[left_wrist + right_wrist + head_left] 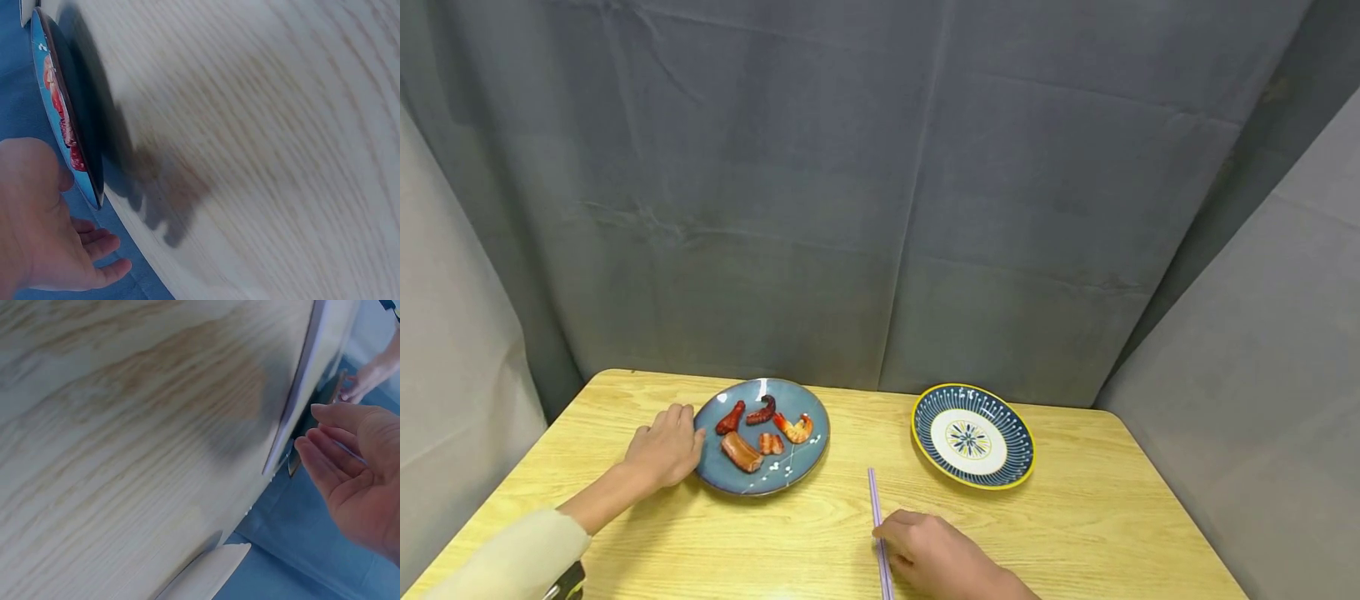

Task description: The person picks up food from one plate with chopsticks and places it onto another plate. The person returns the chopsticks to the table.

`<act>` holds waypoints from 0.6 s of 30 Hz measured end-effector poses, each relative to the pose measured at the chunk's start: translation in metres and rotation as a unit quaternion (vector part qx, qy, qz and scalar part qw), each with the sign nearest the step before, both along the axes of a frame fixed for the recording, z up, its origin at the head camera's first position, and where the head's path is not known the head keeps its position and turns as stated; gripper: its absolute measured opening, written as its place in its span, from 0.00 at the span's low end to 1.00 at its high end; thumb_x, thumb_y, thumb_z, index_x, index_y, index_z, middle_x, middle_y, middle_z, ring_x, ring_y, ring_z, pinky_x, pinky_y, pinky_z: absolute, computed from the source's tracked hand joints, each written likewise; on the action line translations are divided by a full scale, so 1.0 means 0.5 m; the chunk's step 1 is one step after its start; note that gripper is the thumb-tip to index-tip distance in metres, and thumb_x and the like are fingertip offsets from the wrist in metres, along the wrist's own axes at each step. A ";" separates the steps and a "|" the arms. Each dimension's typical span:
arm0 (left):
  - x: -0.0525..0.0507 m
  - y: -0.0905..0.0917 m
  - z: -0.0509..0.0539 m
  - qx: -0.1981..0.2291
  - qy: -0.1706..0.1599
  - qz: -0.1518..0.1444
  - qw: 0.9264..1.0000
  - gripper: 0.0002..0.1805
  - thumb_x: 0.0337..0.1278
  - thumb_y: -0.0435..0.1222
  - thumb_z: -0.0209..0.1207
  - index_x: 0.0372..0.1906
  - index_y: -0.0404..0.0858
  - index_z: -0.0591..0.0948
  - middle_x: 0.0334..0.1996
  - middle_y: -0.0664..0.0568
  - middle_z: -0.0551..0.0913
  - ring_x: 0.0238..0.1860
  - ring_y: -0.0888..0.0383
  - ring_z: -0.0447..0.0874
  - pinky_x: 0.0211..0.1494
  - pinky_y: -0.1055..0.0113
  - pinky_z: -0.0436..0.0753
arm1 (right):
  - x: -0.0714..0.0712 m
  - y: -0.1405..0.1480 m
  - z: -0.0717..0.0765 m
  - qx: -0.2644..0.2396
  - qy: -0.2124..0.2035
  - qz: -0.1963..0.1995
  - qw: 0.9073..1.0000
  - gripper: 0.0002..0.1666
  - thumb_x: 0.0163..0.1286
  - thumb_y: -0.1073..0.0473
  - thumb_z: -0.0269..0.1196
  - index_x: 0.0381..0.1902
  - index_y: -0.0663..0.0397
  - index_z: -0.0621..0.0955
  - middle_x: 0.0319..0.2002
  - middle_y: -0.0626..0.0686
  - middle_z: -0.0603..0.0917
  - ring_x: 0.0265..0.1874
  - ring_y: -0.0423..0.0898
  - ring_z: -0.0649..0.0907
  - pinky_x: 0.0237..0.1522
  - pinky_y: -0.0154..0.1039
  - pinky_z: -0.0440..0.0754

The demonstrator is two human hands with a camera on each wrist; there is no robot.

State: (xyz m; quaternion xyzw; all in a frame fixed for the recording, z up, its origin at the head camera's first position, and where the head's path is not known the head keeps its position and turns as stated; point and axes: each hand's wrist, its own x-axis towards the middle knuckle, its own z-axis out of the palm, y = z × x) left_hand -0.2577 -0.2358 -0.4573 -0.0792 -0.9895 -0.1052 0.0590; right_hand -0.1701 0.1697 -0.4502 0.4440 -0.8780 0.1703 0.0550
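Your left hand (pixel 666 446) is at the left rim of the blue plate (pixel 808 460), fingers loosely extended; whether they touch it, you cannot tell. On that plate lie a drumstick (pixel 731 418), a rib (pixel 742 452), a dark curled piece (pixel 762 410), a small striped piece (pixel 771 444) and a shrimp (pixel 795 428). Right of it, purple chopsticks (pixel 876 496) lie on the worktop (pixel 1090 508), pointing near to far, just beside your right hand (pixel 936 550), its fingers apart from the thumb. Farther right sits a yellow-rimmed plate (pixel 967 442); a grey curtain (pixel 775 208) hangs behind.
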 end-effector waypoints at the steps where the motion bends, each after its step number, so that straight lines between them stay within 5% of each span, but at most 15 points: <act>1: 0.000 -0.001 -0.001 0.000 -0.002 0.000 1.000 0.24 0.73 0.38 0.48 0.57 0.17 0.67 0.49 0.31 0.71 0.53 0.34 0.71 0.46 0.37 0.73 | 0.001 -0.001 -0.002 0.001 -0.001 0.009 1.000 0.13 0.63 0.70 0.67 0.46 0.56 0.85 0.41 0.46 0.84 0.40 0.33 0.82 0.41 0.25 0.77; 15: -0.003 -0.020 -0.026 0.007 0.009 -0.005 1.000 0.23 0.72 0.38 0.49 0.56 0.18 0.68 0.49 0.31 0.72 0.52 0.33 0.72 0.46 0.36 0.72 | 0.005 -0.009 -0.026 0.092 0.055 0.090 0.990 0.15 0.61 0.65 0.71 0.47 0.51 0.85 0.44 0.43 0.83 0.46 0.33 0.80 0.44 0.23 0.75; 18: -0.003 -0.025 -0.034 0.010 0.012 -0.005 1.000 0.24 0.72 0.38 0.49 0.56 0.19 0.68 0.49 0.31 0.72 0.53 0.34 0.72 0.46 0.37 0.72 | 0.006 -0.013 -0.031 0.113 0.101 0.107 0.983 0.10 0.61 0.61 0.71 0.42 0.49 0.85 0.41 0.42 0.82 0.44 0.34 0.80 0.42 0.24 0.75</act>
